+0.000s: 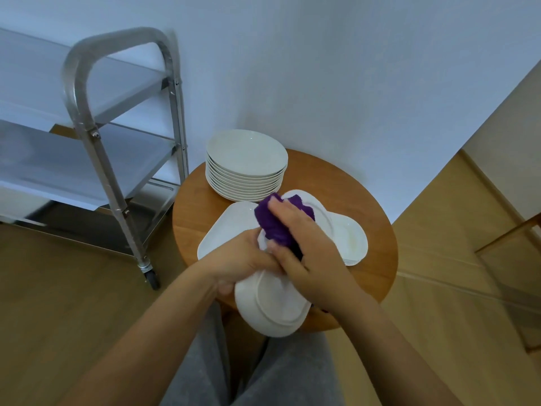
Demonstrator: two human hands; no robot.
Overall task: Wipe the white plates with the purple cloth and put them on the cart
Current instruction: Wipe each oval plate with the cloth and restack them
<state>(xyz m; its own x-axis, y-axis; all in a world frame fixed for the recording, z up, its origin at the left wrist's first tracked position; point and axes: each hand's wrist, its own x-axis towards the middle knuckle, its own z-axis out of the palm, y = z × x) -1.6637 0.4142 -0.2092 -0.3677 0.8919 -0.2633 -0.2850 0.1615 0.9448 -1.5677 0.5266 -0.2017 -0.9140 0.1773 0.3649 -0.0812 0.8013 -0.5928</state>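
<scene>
The person sits before a small round wooden counter [374, 200] and holds one white plate [275, 303] over its near edge, at about 6 o'clock of the counter top. The plate is turned so that its underside with the raised foot ring faces up to the camera. The left hand [240, 259] grips the plate at its far-left rim, with the fingers curled round the edge. The right hand [304, 241] is closed on the purple cloth [275, 227] and presses it against the upper part of this plate; the cloth is bunched under the fingers.

On the counter, at 12 o'clock, stands a neat stack of round plates [246, 168], about ten or more pieces. At the middle and toward 3 o'clock lie some flat squarish plates [348, 238], partly hidden behind the hands; how many they are I cannot tell.

At 10 o'clock from the counter, just beside it, stands the metal cart [87, 136] with shelves and a small wheel [152, 279]. What lies on its shelves is too blurred to tell. No writing or brand can be read anywhere. Behind is a pale wall [351, 68], below is a wooden floor [58, 303], and the grey trousers [205, 376] of the person show at the bottom.
</scene>
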